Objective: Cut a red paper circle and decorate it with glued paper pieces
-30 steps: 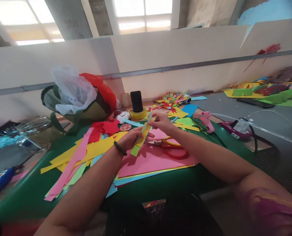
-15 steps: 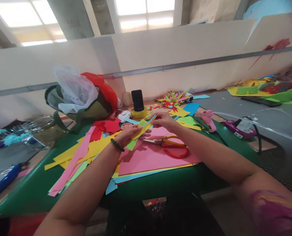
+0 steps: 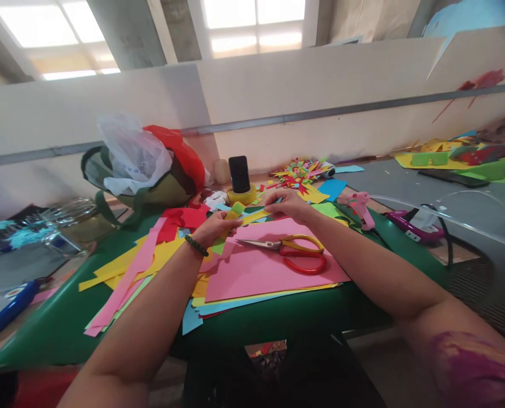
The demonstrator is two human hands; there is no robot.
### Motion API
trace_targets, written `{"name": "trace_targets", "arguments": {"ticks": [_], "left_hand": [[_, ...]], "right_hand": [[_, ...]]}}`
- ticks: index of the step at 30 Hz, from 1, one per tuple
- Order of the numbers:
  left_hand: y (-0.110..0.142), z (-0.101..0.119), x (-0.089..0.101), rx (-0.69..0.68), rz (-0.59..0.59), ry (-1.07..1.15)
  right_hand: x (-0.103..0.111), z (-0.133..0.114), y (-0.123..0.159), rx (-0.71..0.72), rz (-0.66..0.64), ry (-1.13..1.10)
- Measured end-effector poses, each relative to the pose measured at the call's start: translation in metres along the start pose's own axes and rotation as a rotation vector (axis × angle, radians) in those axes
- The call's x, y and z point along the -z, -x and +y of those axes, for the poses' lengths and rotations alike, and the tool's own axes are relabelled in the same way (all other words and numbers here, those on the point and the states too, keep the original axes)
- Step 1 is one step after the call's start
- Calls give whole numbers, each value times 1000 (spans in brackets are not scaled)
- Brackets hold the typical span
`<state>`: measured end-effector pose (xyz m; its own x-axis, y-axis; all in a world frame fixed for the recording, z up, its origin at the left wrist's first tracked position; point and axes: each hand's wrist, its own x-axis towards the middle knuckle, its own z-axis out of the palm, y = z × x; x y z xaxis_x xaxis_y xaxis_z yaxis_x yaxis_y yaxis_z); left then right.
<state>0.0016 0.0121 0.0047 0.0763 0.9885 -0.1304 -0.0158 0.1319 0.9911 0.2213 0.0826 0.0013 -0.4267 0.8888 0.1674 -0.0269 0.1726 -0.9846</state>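
Note:
My left hand (image 3: 212, 228) and my right hand (image 3: 287, 204) both pinch a small bundle of yellow, green and blue paper strips (image 3: 243, 215), stretched between them above a pink paper sheet (image 3: 256, 266). The left hand grips the green and yellow end, the right hand the other end. Scissors (image 3: 297, 252) with yellow and red handles lie on the pink sheet just below my right wrist, touched by neither hand. A dark bead bracelet sits on my left wrist.
Loose pink and yellow strips (image 3: 128, 266) litter the green table (image 3: 56, 334) at left. Behind stand a phone on a yellow tape roll (image 3: 239, 181), plastic bags (image 3: 137, 158), a paper ornament (image 3: 298, 173) and a pink glue gun (image 3: 360, 207).
The strip bundle has turned from steeply slanted to nearly level, and my left hand has risen and curled tighter over its end. The right hand has shifted slightly right.

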Motion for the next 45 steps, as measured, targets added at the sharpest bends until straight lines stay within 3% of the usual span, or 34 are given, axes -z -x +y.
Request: {"name": "trace_targets", "arguments": {"ticks": [5, 11, 15, 17, 19, 21, 24, 27, 35, 38, 41, 43, 45], "left_hand": [[-4, 3, 2, -47, 106, 43], [-7, 15, 14, -80, 293, 351], [-4, 20, 11, -36, 318, 482], [-2, 19, 3, -16, 303, 511], [1, 16, -8, -16, 301, 542], [3, 13, -20, -21, 305, 569], [8, 9, -35, -53, 269, 579], [13, 7, -45, -78, 226, 569], [15, 0, -52, -76, 139, 465], [13, -1, -42, -123, 108, 299], [15, 5, -20, -103, -42, 37], [17, 11, -3, -49, -118, -147], [18, 15, 12, 12, -138, -313]], "right_hand": [[12, -4, -2, 78, -85, 151], [21, 4, -6, -105, -129, 747], [18, 11, -8, -95, -55, 919], [13, 8, -5, 10, 24, 956], [1, 3, 4, 242, 41, 927], [-14, -2, 17, 509, -59, 859], [-38, -6, 38, 727, -244, 862], [-49, -4, 49, 821, -291, 971], [-46, 6, 44, 901, -173, 1011], [-46, 3, 42, 849, -89, 936], [-37, -4, 37, 618, 11, 989], [-24, -8, 32, 374, -113, 1084], [-11, -12, 27, 135, -350, 1150]]}}
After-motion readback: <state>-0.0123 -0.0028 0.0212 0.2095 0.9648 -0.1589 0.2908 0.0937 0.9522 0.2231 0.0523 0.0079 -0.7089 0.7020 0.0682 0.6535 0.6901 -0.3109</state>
